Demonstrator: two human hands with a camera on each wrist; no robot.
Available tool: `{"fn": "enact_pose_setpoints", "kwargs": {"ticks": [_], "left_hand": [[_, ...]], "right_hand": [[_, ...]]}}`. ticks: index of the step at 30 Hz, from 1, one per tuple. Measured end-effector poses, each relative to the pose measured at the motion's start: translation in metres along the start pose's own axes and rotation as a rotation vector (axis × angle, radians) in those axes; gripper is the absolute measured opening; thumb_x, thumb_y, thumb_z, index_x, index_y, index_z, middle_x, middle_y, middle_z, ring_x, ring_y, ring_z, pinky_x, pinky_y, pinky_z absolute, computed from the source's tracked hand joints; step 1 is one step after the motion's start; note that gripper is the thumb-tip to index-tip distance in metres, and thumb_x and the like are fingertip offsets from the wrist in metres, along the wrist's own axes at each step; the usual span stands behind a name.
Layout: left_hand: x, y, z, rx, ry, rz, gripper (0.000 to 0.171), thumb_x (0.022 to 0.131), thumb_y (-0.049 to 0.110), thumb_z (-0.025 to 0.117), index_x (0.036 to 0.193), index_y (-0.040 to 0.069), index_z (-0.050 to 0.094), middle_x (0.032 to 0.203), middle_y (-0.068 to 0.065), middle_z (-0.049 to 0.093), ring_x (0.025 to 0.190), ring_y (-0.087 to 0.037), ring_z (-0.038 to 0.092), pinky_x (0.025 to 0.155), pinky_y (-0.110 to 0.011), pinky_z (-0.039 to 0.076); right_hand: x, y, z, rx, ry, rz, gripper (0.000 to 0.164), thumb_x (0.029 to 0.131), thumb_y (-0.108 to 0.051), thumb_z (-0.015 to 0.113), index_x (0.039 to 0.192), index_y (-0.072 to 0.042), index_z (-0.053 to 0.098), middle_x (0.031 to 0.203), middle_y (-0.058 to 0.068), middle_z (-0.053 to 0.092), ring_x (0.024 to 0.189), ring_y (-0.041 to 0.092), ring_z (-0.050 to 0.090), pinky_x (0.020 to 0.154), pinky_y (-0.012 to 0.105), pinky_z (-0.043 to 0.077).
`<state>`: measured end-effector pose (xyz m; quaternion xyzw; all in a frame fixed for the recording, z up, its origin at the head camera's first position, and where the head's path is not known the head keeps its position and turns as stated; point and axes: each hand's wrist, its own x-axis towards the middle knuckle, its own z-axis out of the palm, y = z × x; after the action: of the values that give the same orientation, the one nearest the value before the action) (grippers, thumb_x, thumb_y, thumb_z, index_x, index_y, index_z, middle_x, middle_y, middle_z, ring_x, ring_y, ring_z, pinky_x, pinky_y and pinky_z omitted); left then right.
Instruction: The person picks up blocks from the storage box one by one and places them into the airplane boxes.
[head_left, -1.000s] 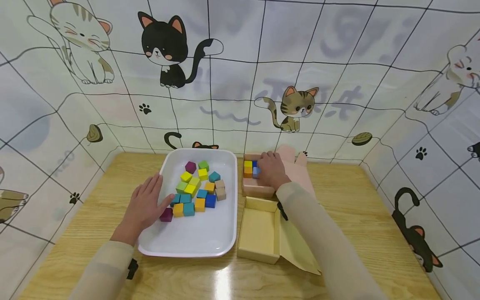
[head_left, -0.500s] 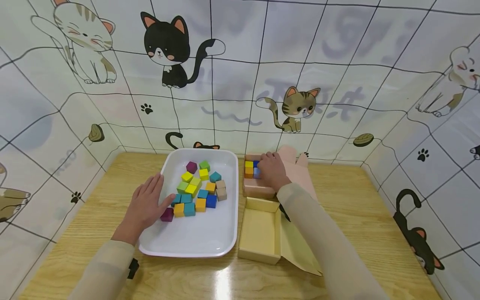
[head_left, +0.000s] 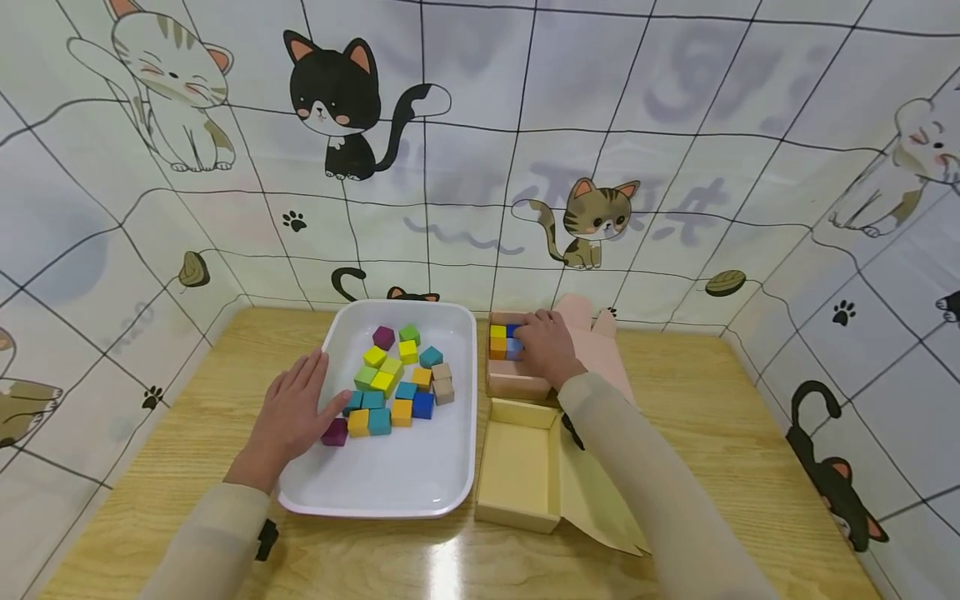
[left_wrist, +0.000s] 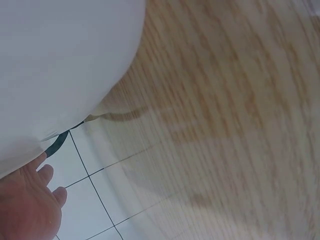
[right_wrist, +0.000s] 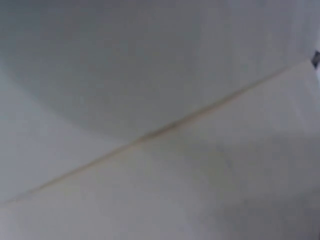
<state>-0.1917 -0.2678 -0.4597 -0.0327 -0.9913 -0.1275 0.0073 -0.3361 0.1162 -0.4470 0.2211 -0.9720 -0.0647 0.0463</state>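
My left hand rests on the left rim of a white tray, its fingers straight and the thumb reaching over the edge. Colored wooden cubes lie loosely grouped in that tray: purple, green, yellow, teal, orange, blue and plain wood. In the left wrist view, fingers touch the tray's side. My right hand reaches into a small pink box, fingers bent down beside yellow, orange and blue cubes. Its fingertips are hidden, so whether they pinch a cube is unclear.
A pale yellow box stands open in front of the pink one, its lid spread right under my forearm. The pink lid lies right of its box. A cat-patterned sheet rises behind the wooden table. The right wrist view is blurred.
The head view has shifted slightly. Both hands, the tray and the boxes keep nearly the same places, with the right hand still inside the pink box.
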Motion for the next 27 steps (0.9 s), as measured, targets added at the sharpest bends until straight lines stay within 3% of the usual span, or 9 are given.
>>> {"fn": "enact_pose_setpoints", "kwargs": {"ticks": [4,10,17,27], "left_hand": [[0.000,0.000,0.001,-0.003,-0.003,-0.001,0.087,0.096,0.059,0.042,0.156,0.004,0.010,0.163,-0.021,0.012,0.149,-0.045,0.010,0.118,-0.067,0.009],[0.000,-0.001,0.002,0.003,0.004,-0.002,0.087,0.096,0.057,0.044,0.156,0.004,0.009,0.163,-0.022,0.012,0.149,-0.045,0.010,0.118,-0.067,0.010],[0.000,0.000,0.001,0.004,0.007,0.003,0.087,0.097,0.057,0.043,0.156,0.004,0.009,0.163,-0.022,0.011,0.148,-0.045,0.010,0.118,-0.067,0.010],[-0.001,0.000,0.002,0.007,0.011,0.007,0.088,0.097,0.061,0.039,0.156,0.004,0.009,0.163,-0.021,0.012,0.148,-0.045,0.011,0.118,-0.067,0.010]], "right_hand": [[-0.003,0.001,-0.003,0.037,0.010,0.010,0.035,0.089,-0.028,0.069,0.122,-0.019,0.068,0.130,0.004,0.061,0.118,0.028,0.050,0.108,0.047,0.036],[-0.007,0.002,-0.016,0.098,0.050,-0.009,0.031,0.091,-0.028,0.067,0.120,-0.019,0.069,0.116,0.005,0.062,0.111,0.027,0.051,0.104,0.046,0.038],[-0.013,-0.005,-0.035,0.142,0.062,-0.053,0.030,0.088,-0.031,0.072,0.116,-0.020,0.070,0.114,0.003,0.062,0.112,0.026,0.052,0.103,0.046,0.039],[-0.017,-0.029,-0.045,0.164,0.127,-0.137,0.026,0.086,-0.033,0.075,0.109,-0.021,0.074,0.110,0.000,0.063,0.110,0.024,0.053,0.106,0.046,0.040]]}}
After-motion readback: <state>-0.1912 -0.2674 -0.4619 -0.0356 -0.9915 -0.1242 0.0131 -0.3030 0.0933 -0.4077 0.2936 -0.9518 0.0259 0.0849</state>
